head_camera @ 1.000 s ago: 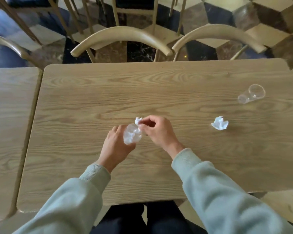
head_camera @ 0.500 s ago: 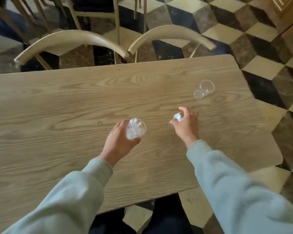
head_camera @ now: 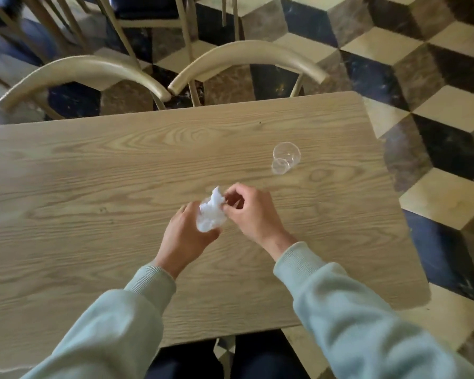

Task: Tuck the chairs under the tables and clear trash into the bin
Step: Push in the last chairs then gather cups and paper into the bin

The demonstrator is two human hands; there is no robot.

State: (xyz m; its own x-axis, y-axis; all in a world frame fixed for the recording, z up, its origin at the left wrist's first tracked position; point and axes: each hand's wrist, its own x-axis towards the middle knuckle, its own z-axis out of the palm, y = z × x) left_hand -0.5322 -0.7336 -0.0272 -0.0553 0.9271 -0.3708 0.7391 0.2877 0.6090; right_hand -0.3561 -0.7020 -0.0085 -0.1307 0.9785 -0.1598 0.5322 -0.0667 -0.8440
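Half a second ago the right hand [head_camera: 253, 214] was out at the crumpled tissue [head_camera: 215, 201] lying on the surface [head_camera: 93, 187]; now it pinches that tissue at the mouth of the clear cup [head_camera: 210, 218] gripped by the left hand [head_camera: 185, 239].

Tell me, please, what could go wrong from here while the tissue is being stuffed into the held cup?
1. The tissue sticks up above the cup in the left hand; pinched only by the right hand, it may pop out on the way to the bin.
2. The second cup lies on its side near the table edge; it looks light and might roll off if brushed.
3. With both hands busy, that cup could be left behind.
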